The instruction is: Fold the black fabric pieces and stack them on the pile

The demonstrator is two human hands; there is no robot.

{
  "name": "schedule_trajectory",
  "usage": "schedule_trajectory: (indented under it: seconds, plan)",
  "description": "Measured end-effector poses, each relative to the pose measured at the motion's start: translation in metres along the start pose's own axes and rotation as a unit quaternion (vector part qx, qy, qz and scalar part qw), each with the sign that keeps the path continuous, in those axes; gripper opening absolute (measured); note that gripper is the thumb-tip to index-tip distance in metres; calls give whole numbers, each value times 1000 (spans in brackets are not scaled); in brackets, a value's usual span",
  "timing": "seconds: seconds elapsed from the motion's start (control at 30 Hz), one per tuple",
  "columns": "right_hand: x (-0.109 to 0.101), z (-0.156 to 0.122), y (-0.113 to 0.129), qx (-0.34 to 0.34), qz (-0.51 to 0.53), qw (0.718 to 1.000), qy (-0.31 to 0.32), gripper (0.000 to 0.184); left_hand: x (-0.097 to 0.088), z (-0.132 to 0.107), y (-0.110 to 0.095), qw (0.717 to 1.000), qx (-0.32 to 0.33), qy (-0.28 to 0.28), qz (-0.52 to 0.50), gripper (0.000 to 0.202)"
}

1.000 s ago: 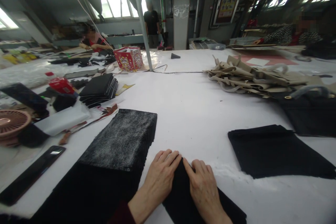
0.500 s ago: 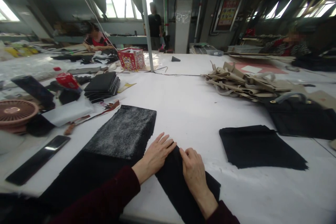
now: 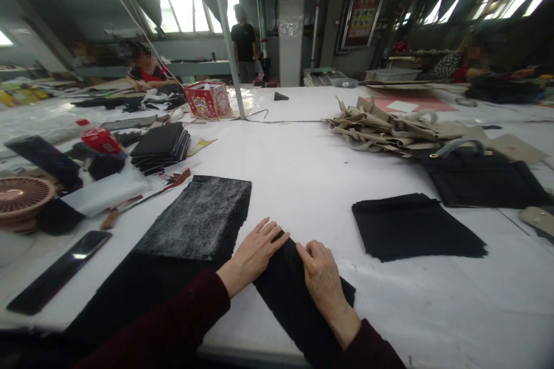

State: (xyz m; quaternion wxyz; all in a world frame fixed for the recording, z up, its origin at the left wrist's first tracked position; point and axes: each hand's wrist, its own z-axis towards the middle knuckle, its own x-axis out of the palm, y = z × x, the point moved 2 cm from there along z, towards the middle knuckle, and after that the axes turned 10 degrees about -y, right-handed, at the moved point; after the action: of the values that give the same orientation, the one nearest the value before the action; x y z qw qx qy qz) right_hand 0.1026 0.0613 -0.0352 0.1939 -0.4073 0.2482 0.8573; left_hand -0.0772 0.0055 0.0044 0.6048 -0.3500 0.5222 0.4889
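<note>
- Cloth (image 3: 294,300), black and soft, one long strip, on the white table (image 3: 311,184) near me.
- My left hand (image 3: 255,251) and right hand (image 3: 322,277) press flat on it, fingers open.
- One fuzzy black stack (image 3: 199,219) sits beside.

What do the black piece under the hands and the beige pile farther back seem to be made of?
Black piece: probably felt-like cloth, matte; it shows no shine and its edges look fuzzy. Beige pile: stiffer smooth sheet, perhaps canvas or imitation leather; its pieces hold folds and curled straps.
</note>
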Motion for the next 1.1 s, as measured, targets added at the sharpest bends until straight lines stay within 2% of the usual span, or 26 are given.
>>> schedule_trajectory:
  seconds: [0.3, 0.63, 0.87, 1.1]
  plan:
    - [-9, -6, -6, -4, 11, 1000, 17, 28, 0, 4, -4, 1000, 4, 18, -20, 68]
    - [-20, -13, -15, -18, 16, 998, 53, 30, -2, 10, -10, 998, 55, 25, 6, 59]
    - [-32, -18, -17, -22, 11, 998, 55, 31, -7, 12, -20, 998, 59, 35, 4, 67]
    - [-37, -30, -23, -19, 26, 998, 48, 32, -10, 15, -25, 996, 75, 43, -4, 63]
